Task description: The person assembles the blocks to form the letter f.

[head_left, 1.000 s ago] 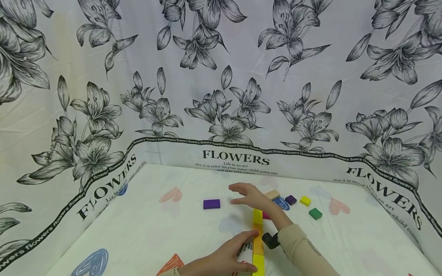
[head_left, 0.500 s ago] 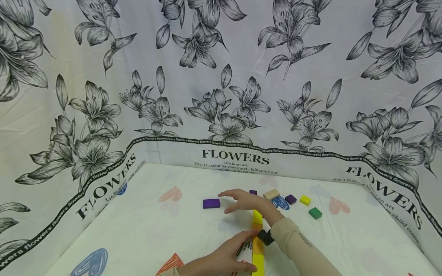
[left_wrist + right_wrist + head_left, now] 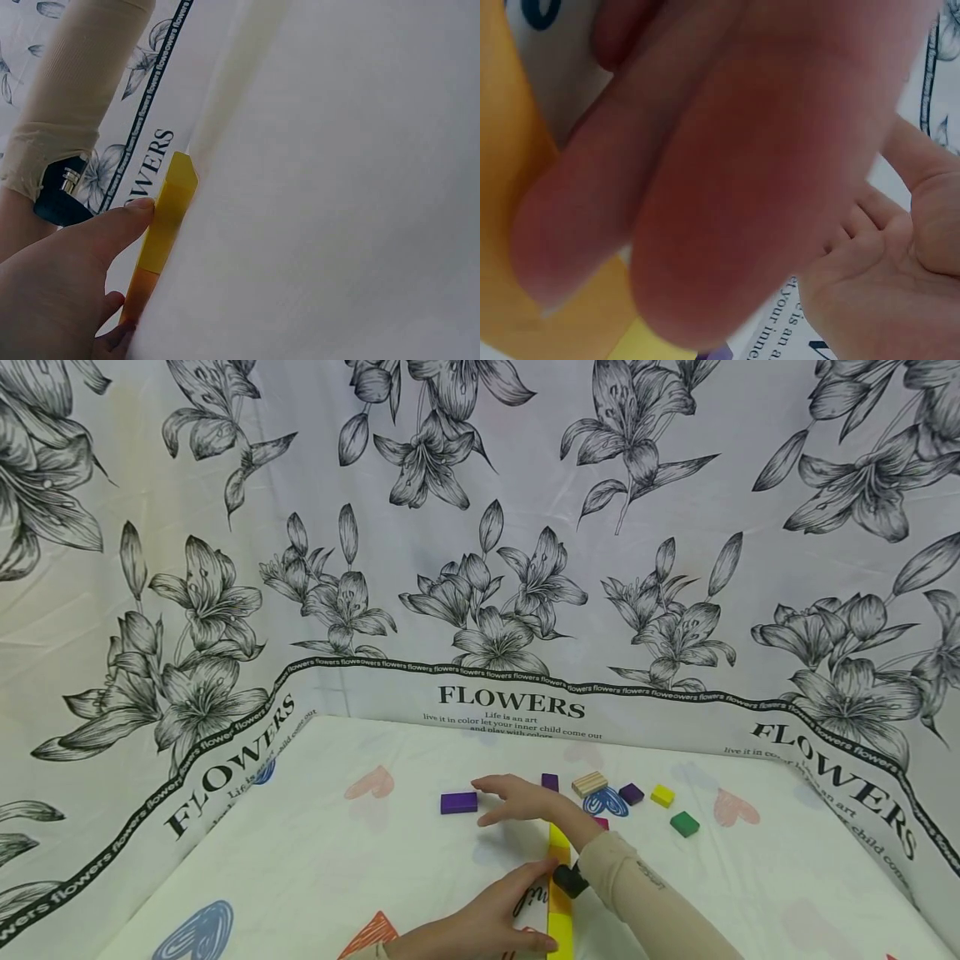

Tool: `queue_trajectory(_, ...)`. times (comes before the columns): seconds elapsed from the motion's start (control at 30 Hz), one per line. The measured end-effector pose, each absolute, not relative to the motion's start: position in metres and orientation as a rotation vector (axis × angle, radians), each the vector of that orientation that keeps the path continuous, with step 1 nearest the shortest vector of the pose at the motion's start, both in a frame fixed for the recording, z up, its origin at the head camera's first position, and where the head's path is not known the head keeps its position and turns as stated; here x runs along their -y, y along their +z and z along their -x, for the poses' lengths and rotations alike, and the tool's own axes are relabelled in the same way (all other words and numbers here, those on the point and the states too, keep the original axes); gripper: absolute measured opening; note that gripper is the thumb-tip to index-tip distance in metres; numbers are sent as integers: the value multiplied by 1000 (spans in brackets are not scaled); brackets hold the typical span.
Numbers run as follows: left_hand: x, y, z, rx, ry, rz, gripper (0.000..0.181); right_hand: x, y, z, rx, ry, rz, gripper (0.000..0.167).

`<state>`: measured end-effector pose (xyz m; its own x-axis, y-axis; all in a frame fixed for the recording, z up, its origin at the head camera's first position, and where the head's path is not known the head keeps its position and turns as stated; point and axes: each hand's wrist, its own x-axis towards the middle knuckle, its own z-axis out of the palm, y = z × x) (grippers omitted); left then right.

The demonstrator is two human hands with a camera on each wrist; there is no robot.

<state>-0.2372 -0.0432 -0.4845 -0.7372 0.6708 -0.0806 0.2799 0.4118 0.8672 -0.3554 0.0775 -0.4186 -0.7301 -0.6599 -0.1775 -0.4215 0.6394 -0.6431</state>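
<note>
A row of blocks runs away from me in the head view: a near yellow block [image 3: 563, 931], orange blocks [image 3: 561, 900] and a far yellow block [image 3: 558, 836]. My left hand [image 3: 495, 906] rests at the row's left side, thumb on the near yellow block and fingers by the orange ones. In the left wrist view its thumb touches the yellow block [image 3: 169, 225]. My right hand [image 3: 517, 800] hovers past the row, fingers spread, fingertips beside a purple block [image 3: 459, 802]. Nothing shows in its grasp. The right wrist view has its palm [image 3: 877, 270] behind the left hand's large fingers [image 3: 720, 202].
Beyond the row lies another purple block [image 3: 550, 782]. To the right are a wooden block [image 3: 590, 784], a dark purple block [image 3: 632, 794], a yellow one [image 3: 662, 795], a green one [image 3: 685, 824] and a partly hidden pink one [image 3: 602, 823]. A flowered curtain [image 3: 495, 527] hangs behind.
My right hand has moved left to beside the purple block, baring the other purple block and the wooden block behind it. My left hand has stayed at the row.
</note>
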Motion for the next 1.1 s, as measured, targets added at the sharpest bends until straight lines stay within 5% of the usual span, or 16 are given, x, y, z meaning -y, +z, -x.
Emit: queue_trajectory(1.1, 45, -487, 239, -2199, 1312, -816, 77, -61, -428, 369, -2405, -737, 914, 56)
